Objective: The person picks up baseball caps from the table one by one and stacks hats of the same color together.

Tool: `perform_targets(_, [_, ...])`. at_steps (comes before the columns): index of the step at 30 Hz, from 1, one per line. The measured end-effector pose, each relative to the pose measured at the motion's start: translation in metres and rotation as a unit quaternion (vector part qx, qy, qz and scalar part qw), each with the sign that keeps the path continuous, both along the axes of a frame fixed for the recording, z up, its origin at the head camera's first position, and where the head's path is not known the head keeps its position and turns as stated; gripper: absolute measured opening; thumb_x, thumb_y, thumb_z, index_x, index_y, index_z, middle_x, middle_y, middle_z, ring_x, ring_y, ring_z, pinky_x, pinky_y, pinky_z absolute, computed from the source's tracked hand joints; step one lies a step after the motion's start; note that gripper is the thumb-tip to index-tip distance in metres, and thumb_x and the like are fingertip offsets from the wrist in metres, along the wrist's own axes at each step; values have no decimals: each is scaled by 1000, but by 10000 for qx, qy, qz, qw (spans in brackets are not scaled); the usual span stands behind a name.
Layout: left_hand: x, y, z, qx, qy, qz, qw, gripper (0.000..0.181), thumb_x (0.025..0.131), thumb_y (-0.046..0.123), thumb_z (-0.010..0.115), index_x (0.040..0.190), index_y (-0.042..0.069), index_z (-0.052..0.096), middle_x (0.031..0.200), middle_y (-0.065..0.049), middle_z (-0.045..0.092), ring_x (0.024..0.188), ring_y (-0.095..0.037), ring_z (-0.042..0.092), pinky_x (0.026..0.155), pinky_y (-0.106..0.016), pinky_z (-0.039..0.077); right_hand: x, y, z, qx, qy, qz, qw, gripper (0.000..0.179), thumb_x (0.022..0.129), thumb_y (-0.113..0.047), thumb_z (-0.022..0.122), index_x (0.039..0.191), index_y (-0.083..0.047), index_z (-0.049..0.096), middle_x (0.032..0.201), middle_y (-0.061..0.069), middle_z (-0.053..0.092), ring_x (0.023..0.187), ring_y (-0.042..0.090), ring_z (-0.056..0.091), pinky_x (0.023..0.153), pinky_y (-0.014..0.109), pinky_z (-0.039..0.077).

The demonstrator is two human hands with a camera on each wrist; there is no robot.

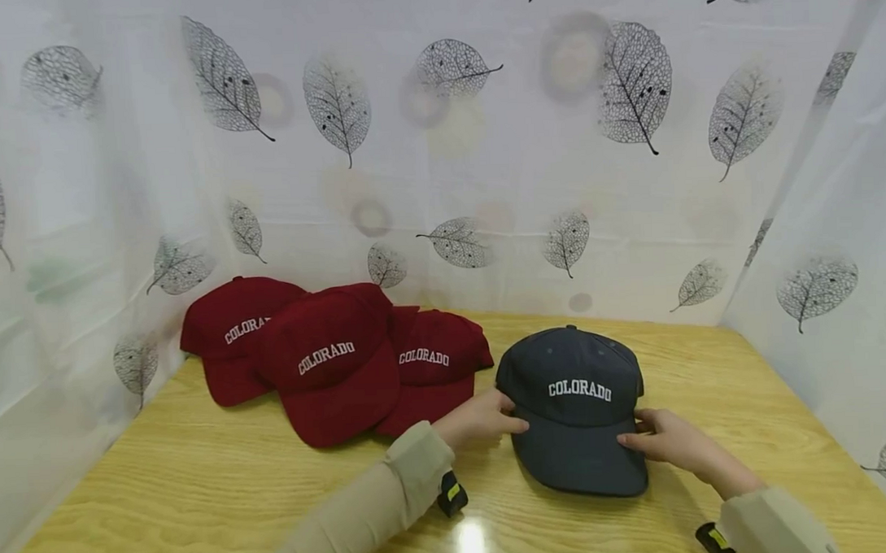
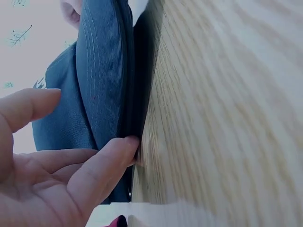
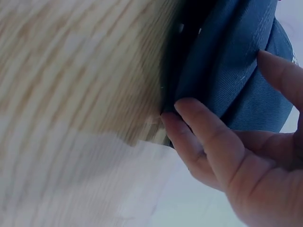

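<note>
A dark navy baseball cap (image 1: 574, 382) with white COLORADO lettering stands on the table, its brim toward me. My left hand (image 1: 484, 417) holds it at the side where crown meets brim, thumb on top. In the left wrist view, the fingertips (image 2: 124, 145) are low at the brim edge, close to the tabletop. On the opposite side my right hand (image 1: 668, 441) holds the cap with the thumb over the brim. Low along the brim, the right fingers (image 3: 199, 118) show in the right wrist view. Fold-like layered edges show in the dark fabric there.
Left of the navy cap, three dark red COLORADO caps overlap: one at the back left (image 1: 228, 333), one in front (image 1: 337, 386) and one at the right (image 1: 438, 358). A wood-grain table (image 1: 165, 498) lies beneath. Leaf-print curtains (image 1: 512, 168) enclose the back and sides.
</note>
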State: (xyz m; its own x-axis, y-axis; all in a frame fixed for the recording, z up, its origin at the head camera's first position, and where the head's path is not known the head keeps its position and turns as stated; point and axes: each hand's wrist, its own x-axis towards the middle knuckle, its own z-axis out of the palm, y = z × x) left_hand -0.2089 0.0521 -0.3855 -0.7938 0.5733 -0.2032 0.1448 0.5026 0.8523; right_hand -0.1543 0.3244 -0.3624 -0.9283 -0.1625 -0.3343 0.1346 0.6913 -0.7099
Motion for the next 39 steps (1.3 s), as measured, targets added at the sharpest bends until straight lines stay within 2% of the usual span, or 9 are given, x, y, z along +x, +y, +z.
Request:
perform_targets(2, [0,3,0,-43,23,-3,10000,20,81,17,64,86,-2,64,63,-4,53,53,-12,47,46,-22,36,0,1,0,-40,1,2,10000,74,84,-24,60,122,27,22,112,35,46,100,37,52,76,39,47])
perform_targets(6, [0,12,1,-139,16,-45,9999,23,80,17,65,90,-4,64,69,-4,58,59,-13,54,51,-23,41,2,5,1,-77,-5,15,10000,74,84,-23,61,120,29,22,109,33,48,98,35,53,75,39,47])
perform_targets(12, [4,28,3,-252,-68,-79,9996,41,80,19,66,110,-8,57,96,-13,61,66,-15,57,58,-24,44,2,19,2,126,-141,-138,9997,79,85,-28,59,120,29,19,114,40,40,101,40,50,75,39,47])
perform_targets(15, [6,37,3,-229,-85,-116,9996,45,80,20,65,114,-8,54,100,-12,59,65,-12,53,60,-24,42,0,29,3,288,-184,-194,9992,81,85,-31,58,120,30,18,116,42,37,102,43,48,75,39,47])
perform_targets(18, [6,45,3,-170,-156,-142,9996,40,80,21,65,109,-6,57,83,-8,58,58,-12,46,55,-24,39,-2,38,4,391,-276,-222,9986,81,86,-32,56,120,30,17,118,43,35,103,44,46,76,40,47])
perform_targets(22, [6,58,2,-22,-388,-27,9992,42,80,21,65,110,-7,56,69,-5,49,50,-13,41,49,-23,33,-4,49,4,445,-357,-255,9980,82,87,-33,54,120,30,15,119,44,32,104,45,45,77,40,46])
perform_targets(28, [2,74,-1,-199,-279,75,9994,49,80,25,66,117,-5,53,76,-5,54,55,-13,46,58,-22,38,-5,63,4,429,-356,-306,9980,81,87,-32,54,119,31,15,119,45,30,106,47,43,78,41,46])
perform_targets(35, [3,85,-1,-134,-405,84,9991,48,81,24,65,117,-4,53,58,-2,45,47,-12,39,52,-23,35,-6,73,4,354,-469,-345,9977,82,88,-32,53,119,32,11,121,46,26,108,49,39,79,41,45])
perform_targets(39, [4,85,-1,-145,-373,101,9991,48,81,24,65,118,-4,52,69,-3,49,52,-13,43,55,-23,37,-5,73,5,372,-510,-376,9973,83,88,-33,52,120,31,10,122,47,23,109,49,38,79,41,45])
